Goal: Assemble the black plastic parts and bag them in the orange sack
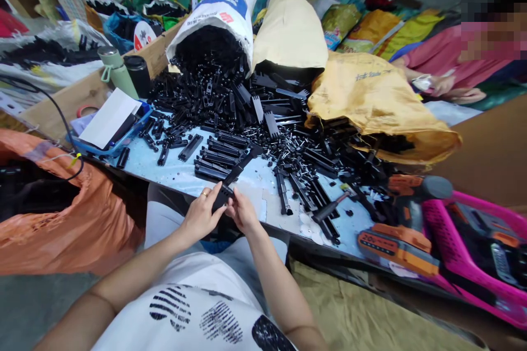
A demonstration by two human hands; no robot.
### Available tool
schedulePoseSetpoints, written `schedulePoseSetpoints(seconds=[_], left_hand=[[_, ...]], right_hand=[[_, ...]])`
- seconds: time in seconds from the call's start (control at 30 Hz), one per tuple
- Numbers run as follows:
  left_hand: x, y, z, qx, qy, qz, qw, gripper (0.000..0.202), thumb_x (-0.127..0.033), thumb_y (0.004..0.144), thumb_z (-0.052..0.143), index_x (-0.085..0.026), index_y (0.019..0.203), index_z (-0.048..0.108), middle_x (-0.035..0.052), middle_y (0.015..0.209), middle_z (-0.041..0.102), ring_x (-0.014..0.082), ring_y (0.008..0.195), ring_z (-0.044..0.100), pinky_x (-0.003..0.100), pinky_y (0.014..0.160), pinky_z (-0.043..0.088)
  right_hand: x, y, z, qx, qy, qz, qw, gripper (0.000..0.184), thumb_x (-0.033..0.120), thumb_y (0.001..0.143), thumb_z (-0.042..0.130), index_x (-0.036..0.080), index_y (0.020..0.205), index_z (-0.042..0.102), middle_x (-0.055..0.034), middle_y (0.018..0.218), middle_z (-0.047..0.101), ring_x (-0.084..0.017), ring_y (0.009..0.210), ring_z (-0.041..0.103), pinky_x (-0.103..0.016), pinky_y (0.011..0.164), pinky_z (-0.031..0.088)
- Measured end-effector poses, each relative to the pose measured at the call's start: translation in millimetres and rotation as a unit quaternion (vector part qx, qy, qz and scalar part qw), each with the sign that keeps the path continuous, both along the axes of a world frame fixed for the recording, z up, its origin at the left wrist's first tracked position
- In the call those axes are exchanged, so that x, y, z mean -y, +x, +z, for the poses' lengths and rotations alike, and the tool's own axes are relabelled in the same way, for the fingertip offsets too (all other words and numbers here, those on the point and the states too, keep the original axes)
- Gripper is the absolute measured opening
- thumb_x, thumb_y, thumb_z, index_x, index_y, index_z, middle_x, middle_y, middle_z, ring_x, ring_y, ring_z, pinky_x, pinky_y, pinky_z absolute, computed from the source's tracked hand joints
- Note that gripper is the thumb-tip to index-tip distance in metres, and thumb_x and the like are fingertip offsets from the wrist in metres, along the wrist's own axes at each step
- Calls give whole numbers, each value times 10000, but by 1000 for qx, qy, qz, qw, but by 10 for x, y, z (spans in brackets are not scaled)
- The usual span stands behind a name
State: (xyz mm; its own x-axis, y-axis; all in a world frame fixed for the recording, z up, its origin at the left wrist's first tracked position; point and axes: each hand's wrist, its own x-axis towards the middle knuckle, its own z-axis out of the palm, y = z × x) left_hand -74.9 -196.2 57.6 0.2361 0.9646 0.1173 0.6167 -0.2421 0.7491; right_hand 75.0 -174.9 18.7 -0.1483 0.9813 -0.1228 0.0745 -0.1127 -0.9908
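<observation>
Near the table's front edge, my left hand (205, 211) is closed on the near end of a long black plastic part (239, 169). My right hand (242, 212) pinches the same part from the other side. It slants away from me over the blue tabletop (177, 173), and my fingers partly hide its wider near end. Just beyond it lies a row of similar black plastic bars (216, 159). To the right are loose screws (288, 148), more black bars (284, 192) and a hammer with a dark grip (329, 208).
Black parts spill from a white sack (230, 5), a cream sack (290, 27) and a yellow sack (366, 93). An orange cordless drill (401, 230) and a pink basket (448, 241) stand right. At left are a blue tray (111, 145) and green bottle (119, 71). Another person (444, 60) sits opposite.
</observation>
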Motion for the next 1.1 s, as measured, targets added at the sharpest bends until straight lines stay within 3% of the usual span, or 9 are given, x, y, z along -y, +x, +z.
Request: schedulePoseSetpoints(seconds=[0.07,0.17,0.37,0.47,0.6,0.7,0.77,0.9,1.1], left_hand=[[-11,-2,-3,28,-25,9,999,572,-278,823,566,-176,1360,397,139,1249,537,253,1143,536,409,978,431],[-48,-29,-13,94,-73,31,992,585,-271,782,612,-156,1327,433,128,1303,519,247,1182,511,408,1027,392],[-114,-101,93,232,-172,-58,956,429,-256,794,601,-151,1206,544,77,1213,602,219,1145,543,368,1041,380],[-106,-87,168,229,-206,-91,947,391,-269,813,578,-155,1187,560,64,1151,636,214,1078,582,360,986,432],[-44,10,133,127,-103,-9,987,487,-299,819,574,-153,1275,486,102,1204,593,241,1137,541,386,1004,412],[-9,71,51,35,-5,69,997,578,-320,846,534,-146,1373,372,162,1271,517,275,1204,489,411,999,408],[-18,70,19,8,14,77,997,579,-317,861,509,-166,1394,341,167,1279,499,279,1203,491,410,972,428],[-105,7,48,73,-50,69,994,569,-316,818,582,-152,1338,421,142,1244,548,261,1162,526,390,975,435],[-157,23,137,212,-133,-34,968,403,-287,826,573,-148,1204,540,87,1182,611,219,1097,569,353,982,433]], right_hand=[[7,-2,-6,-18,-13,2,1000,573,653,885,208,203,628,454,21,464,409,-111,427,369,-253,468,343],[-1,84,11,149,179,-47,971,424,568,889,371,188,886,561,-52,758,607,-152,650,527,-295,637,430],[-252,431,128,435,461,117,765,272,380,935,418,183,984,598,-102,931,645,-176,789,547,-310,675,375],[-395,534,192,454,491,212,713,295,425,931,413,203,912,607,-72,877,638,-151,717,505,-300,654,344],[-389,389,211,364,411,164,820,417,507,924,358,190,746,562,-49,681,546,-148,641,449,-298,631,337],[-275,123,183,158,207,47,964,508,571,924,246,192,690,489,-9,589,459,-127,553,397,-272,568,336],[-216,-2,176,33,59,66,996,550,623,905,194,199,662,444,30,512,374,-109,475,329,-251,509,313],[-250,81,223,139,129,74,979,499,606,901,283,188,742,502,-11,620,497,-133,576,433,-265,587,346],[-483,470,254,427,438,183,769,360,462,931,380,187,824,585,-69,762,590,-164,679,466,-310,657,320]])
